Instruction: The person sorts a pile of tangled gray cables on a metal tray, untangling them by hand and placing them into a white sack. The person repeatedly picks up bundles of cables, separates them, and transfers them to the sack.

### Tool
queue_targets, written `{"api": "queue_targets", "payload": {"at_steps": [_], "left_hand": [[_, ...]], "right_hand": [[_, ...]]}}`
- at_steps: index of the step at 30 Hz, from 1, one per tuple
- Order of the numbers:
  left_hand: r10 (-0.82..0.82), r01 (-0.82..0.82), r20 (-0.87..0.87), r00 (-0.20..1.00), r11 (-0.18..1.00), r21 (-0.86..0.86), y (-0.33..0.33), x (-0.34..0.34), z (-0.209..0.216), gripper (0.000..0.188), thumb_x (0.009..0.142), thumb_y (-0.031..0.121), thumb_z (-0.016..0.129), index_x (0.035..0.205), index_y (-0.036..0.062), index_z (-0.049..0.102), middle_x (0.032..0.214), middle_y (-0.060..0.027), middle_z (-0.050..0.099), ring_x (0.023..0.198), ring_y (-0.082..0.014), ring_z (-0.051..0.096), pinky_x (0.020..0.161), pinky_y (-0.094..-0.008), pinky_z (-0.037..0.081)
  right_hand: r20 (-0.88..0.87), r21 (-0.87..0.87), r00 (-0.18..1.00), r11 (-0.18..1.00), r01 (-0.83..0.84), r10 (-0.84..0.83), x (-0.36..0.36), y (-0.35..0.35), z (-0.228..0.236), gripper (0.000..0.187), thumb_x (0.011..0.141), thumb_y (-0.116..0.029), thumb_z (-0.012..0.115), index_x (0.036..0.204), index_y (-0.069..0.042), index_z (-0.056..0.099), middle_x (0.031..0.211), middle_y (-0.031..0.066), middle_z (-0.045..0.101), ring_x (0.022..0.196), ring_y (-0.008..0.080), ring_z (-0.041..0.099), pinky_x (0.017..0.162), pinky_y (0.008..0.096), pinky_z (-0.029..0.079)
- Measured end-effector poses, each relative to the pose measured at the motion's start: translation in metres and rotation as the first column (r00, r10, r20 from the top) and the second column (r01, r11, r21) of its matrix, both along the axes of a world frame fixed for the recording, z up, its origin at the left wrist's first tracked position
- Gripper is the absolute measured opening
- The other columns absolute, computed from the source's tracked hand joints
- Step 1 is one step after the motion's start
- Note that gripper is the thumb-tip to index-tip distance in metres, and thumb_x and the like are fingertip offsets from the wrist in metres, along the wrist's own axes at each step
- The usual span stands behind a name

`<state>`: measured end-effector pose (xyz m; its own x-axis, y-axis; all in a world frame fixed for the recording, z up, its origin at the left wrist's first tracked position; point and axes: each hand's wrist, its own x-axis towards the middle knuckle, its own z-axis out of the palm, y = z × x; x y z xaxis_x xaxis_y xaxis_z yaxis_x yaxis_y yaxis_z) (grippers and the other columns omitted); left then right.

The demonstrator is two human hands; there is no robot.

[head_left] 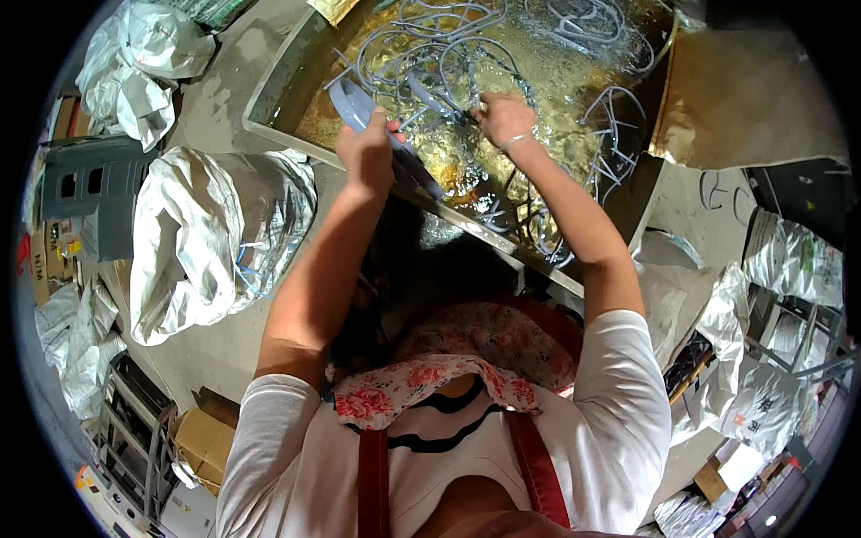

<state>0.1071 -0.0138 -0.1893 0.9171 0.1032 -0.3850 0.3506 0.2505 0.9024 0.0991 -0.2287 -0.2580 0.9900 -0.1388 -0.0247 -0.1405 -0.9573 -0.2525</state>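
Observation:
My left hand (pixel 366 152) is closed around a bundle of smooth grey curved bands (pixel 352 103), which stick out above and below the fist over the near edge of a shallow metal tank (pixel 296 142). My right hand (pixel 505 119), a thin bracelet at its wrist, reaches over the rippling water in the tank. Its fingers are bent together beside a thin grey ring (pixel 473 67); what they grip, if anything, is hidden. Several more thin grey loops (pixel 574 22) lie in the yellowish water. A tangle of angular grey pieces (pixel 614 148) rests at the tank's right side.
A large white woven sack (pixel 193 238) stands on the floor left of the tank, with another white sack (pixel 143 54) farther off. A brown sheet (pixel 749 99) borders the tank at the right. A cardboard box (pixel 206 444) sits at lower left; more sacks (pixel 794 255) are at right.

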Motion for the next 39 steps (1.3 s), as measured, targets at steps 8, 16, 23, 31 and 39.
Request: {"api": "queue_targets", "payload": {"at_steps": [8,16,23,31,39], "left_hand": [[-0.035,0.035,-0.001,0.999,0.999,0.012,0.01,0.016,-0.023,0.015,0.081,0.012,0.059,0.085,-0.0003,0.052,0.067,-0.0059,0.055,0.054,-0.0151,0.054,0.051,-0.0281,0.044],[-0.37,0.37,0.005,0.929,0.929,-0.006,-0.014,0.008,-0.046,0.032,0.076,0.026,0.065,0.092,-0.0004,0.056,0.074,-0.0049,0.057,0.07,-0.0136,0.054,0.063,-0.028,0.044],[-0.295,0.281,0.006,0.956,0.905,-0.319,-0.02,0.002,-0.021,0.022,0.086,0.022,0.047,0.091,0.0004,0.05,0.082,-0.0065,0.052,0.081,-0.0206,0.054,0.076,-0.0339,0.046],[-0.495,0.247,-0.284,0.821,0.757,-0.606,-0.026,0.012,-0.015,0.038,0.088,0.026,0.041,0.109,-0.006,0.042,0.107,-0.0179,0.053,0.096,-0.0267,0.056,0.083,-0.044,0.048],[-0.48,0.267,-0.291,0.828,0.793,-0.548,-0.025,0.024,-0.052,0.029,0.081,0.011,0.042,0.105,-0.0049,0.038,0.103,-0.019,0.046,0.098,-0.0337,0.052,0.079,-0.0525,0.048]], "right_hand": [[-0.365,0.243,0.93,0.969,0.048,0.045,0.068,0.047,-0.071,0.036,0.081,-0.03,0.054,0.102,-0.001,0.056,0.1,0.0217,0.06,0.093,0.0343,0.058,0.081,0.0402,0.046],[-0.176,0.356,0.963,0.925,-0.133,0.206,-0.012,0.07,0.038,0.034,0.081,-0.025,0.052,0.103,0.001,0.055,0.101,0.0217,0.057,0.097,0.035,0.055,0.083,0.0407,0.045],[0.284,0.385,0.952,0.896,-0.223,0.115,-0.081,0.057,0.077,0.059,0.066,-0.02,0.068,0.116,0.0,0.042,0.101,0.0175,0.048,0.098,0.0333,0.047,0.086,0.0401,0.039],[0.51,-0.249,0.797,0.942,-0.223,0.324,-0.093,0.012,0.085,0.023,0.074,-0.008,0.05,0.096,-0.003,0.05,0.072,0.0088,0.047,0.065,0.0234,0.053,0.057,0.0349,0.045],[0.409,-0.39,0.746,0.84,-0.377,0.525,-0.102,-0.023,0.12,0.019,0.074,-0.011,0.05,0.092,-0.003,0.051,0.073,0.0084,0.048,0.067,0.0216,0.054,0.058,0.0324,0.046]]}}
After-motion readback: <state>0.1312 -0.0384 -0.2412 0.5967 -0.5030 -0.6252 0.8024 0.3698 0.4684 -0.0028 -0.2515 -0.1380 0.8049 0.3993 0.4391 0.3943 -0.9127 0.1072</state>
